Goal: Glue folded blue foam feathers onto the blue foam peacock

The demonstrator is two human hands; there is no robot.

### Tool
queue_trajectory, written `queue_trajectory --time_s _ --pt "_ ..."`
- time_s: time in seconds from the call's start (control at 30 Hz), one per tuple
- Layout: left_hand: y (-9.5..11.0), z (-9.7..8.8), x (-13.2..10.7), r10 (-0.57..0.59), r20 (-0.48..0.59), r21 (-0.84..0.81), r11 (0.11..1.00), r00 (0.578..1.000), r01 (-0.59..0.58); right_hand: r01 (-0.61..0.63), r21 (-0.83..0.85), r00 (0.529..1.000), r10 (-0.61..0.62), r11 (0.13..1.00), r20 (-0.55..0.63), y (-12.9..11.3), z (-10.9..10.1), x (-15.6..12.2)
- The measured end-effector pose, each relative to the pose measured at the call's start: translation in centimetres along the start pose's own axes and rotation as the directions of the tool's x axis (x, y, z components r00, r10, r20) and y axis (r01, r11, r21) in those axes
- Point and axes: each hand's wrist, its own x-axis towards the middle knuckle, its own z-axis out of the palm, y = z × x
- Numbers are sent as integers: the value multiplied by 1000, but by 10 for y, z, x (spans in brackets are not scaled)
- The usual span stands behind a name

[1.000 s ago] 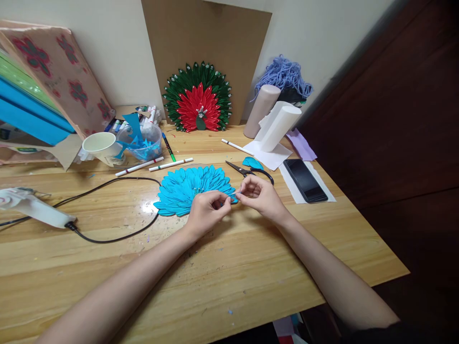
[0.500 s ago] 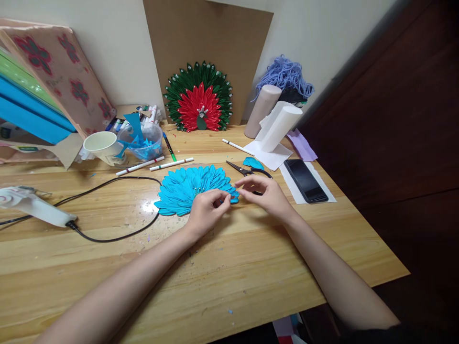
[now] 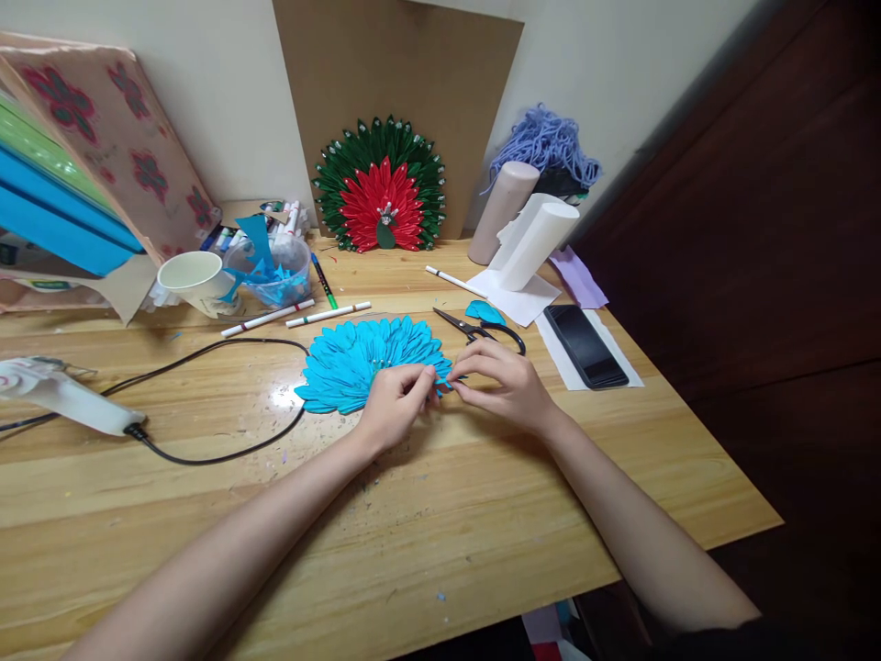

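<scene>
A blue paper peacock fan (image 3: 351, 363) of layered petals lies flat on the wooden table, with small green beads near its middle, partly behind my left hand. My left hand (image 3: 400, 397) is closed in a pinch at the fan's lower right, fingertips over a blue petal (image 3: 443, 377). From the right, my right hand (image 3: 501, 384) pinches the tip of that petal between thumb and forefinger. Whether the petal is part of the fan or loose is hidden by the fingers. Black-handled scissors (image 3: 474, 329) lie just beyond my right hand, beside a blue paper scrap (image 3: 485, 312).
A green and red peacock (image 3: 382, 197) leans on cardboard (image 3: 392, 64) at the back. Left are a glue gun (image 3: 75, 399) with its black cord, a paper cup (image 3: 196, 280) and a tub (image 3: 293, 285) of blue scraps. Right are a phone (image 3: 585, 346), paper rolls (image 3: 540, 243) and purple yarn (image 3: 543, 147).
My right hand's thumb and forefinger have closed together at the fan's right edge. My left fingertips have shifted slightly left, and a petal now shows between the hands.
</scene>
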Motion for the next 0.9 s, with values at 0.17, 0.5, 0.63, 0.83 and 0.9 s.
queue_trajectory --time_s 0.17,0.5,0.63,0.83,0.9 --pt "3 1 1 -29 0 -71 997 1000 29 106 -112 994 -106 988 13 2 2 -2" --pt "1 2 1 -43 -6 -98 994 999 42 120 -100 993 -118 988 26 1 2 -2" --pt "2 2 1 -59 -9 -90 994 998 57 113 -78 993 -111 991 32 2 2 -1" --pt "1 3 1 -35 -12 -71 997 999 34 20 9 998 -20 1000 51 -1 2 1" --pt "1 3 1 -19 -9 -57 998 1000 19 -6 24 999 5 1000 54 -2 2 1"
